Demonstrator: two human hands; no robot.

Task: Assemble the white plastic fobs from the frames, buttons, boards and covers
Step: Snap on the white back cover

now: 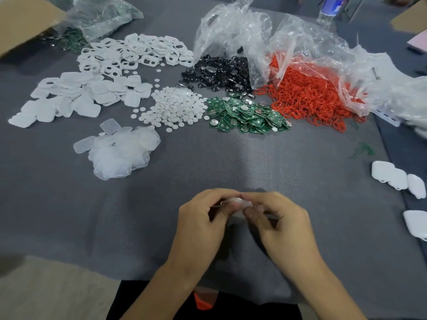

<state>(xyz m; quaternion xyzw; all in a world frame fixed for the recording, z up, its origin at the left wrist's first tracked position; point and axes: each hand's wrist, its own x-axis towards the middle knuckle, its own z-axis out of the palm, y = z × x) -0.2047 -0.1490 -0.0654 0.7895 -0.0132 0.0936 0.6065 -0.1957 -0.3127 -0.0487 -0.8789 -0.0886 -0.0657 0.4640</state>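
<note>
Spreading across almost the whole view, the grey surface [254,162] holds everything. At its near middle the left hand [198,218] and the right hand [282,222] meet fingertip to fingertip. Both are curled and pinch one small white fob [233,202] between them, just above the surface. The thumbs sit on its near side and the fingers close over its far side.

The fingers hide most of the fob. Only a pale rim and a round glint show, so I cannot tell which parts are already in it.

The far half of the surface carries the loose parts:
- Crumpled clear bags [235,31] stand far and to the right, with red rings [307,93] spilling from one.
- To the left lie white covers [76,95], and beyond them white frames [138,51].
- Nearer on the left is a heap of clear soft pieces [120,151].
- In the middle sit green boards [247,114], with black round pieces [221,72] just behind them and small white buttons [173,107] just to their left.

Several closed white fobs [397,179] lie at the right edge, the nearest one cut off by the picture's border. At the far left a cardboard box [23,19] is only partly in view. At the far right a water bottle [330,8] loses its top to the picture's border.
</note>
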